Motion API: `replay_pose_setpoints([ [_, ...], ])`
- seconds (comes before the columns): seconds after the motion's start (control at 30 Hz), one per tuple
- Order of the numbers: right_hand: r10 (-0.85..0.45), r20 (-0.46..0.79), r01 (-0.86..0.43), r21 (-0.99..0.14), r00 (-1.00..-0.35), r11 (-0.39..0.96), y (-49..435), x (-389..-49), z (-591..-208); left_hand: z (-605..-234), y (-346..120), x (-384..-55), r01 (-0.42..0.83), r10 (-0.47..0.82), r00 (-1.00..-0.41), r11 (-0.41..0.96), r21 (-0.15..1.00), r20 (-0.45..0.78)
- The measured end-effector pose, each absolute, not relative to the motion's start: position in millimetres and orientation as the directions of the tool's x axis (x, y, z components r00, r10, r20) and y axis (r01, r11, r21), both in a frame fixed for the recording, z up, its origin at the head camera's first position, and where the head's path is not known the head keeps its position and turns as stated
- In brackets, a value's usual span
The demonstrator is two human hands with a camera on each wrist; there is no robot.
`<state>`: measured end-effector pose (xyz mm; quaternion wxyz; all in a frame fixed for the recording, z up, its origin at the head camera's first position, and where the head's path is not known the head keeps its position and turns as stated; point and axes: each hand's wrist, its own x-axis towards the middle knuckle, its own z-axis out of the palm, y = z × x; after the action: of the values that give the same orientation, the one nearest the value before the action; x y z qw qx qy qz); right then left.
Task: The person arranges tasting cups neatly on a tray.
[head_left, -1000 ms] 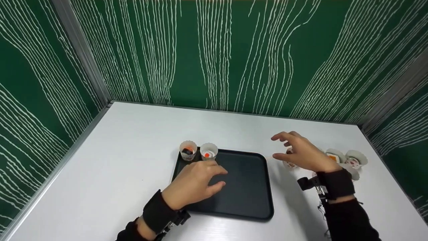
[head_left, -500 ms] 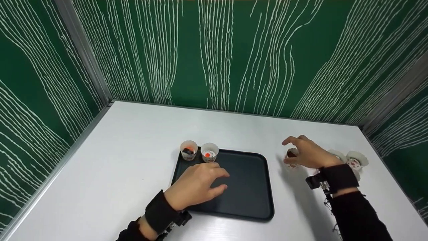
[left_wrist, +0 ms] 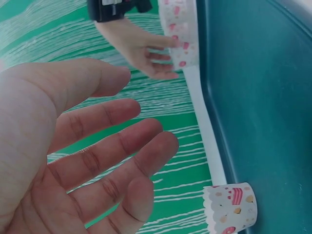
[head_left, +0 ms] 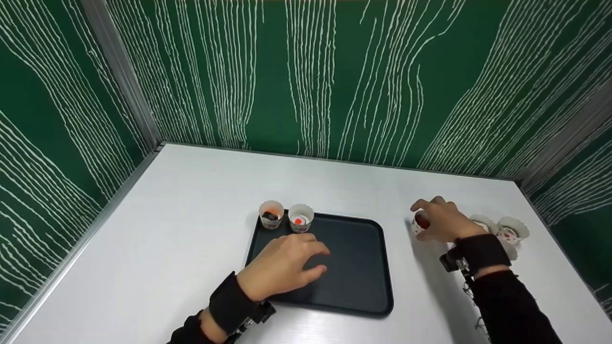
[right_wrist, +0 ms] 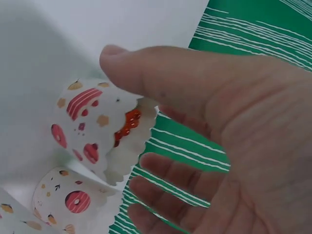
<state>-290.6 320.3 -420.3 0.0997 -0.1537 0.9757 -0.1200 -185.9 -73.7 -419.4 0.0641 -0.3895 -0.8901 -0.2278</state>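
My right hand (head_left: 442, 222) is at a white patterned paper cupcake cup (head_left: 417, 228) with something red inside, right of the tray. In the right wrist view, the thumb (right_wrist: 161, 73) lies along one side of this cupcake cup (right_wrist: 92, 126) and the index finger reaches behind its scalloped rim; the exact contact is partly hidden. My left hand (head_left: 284, 263) hovers over the dark tray (head_left: 354, 277), fingers relaxed and holding nothing, as the left wrist view also shows. Two more cupcake cups, one with dark and orange contents (head_left: 271, 215) and one with white and red (head_left: 301, 218), stand at the tray's back left corner.
Several more cupcake cups (head_left: 511, 230) stand close together beside and behind my right hand, partly covered by it. One (right_wrist: 73, 200) sits right beside the cup at my hand. Green walls (head_left: 306, 95) with white lines border the white table (head_left: 201, 191) at the back and sides.
My right hand has moved right from beyond the tray's edge and come round the red-filled cupcake cup, its fingers drawing closer together. My left hand has hardly moved.
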Motion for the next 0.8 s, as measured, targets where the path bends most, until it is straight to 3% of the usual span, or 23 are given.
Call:
replay_pose_setpoints([
  [0.47, -0.284, -0.234, -0.248, -0.17, -0.93, 0.954, 320.5, -299.8, -426.6, -421.5, -73.9, -187.0, 0.718, 0.668, -0.692, 0.6, 0.352, 0.274],
  [0.8, -0.357, -0.183, -0.317, -0.213, -0.916, 0.924, 309.7, -299.0, -428.6, -423.7, -75.7, -189.0, 0.727, 0.663, -0.685, 0.603, 0.327, 0.301],
])
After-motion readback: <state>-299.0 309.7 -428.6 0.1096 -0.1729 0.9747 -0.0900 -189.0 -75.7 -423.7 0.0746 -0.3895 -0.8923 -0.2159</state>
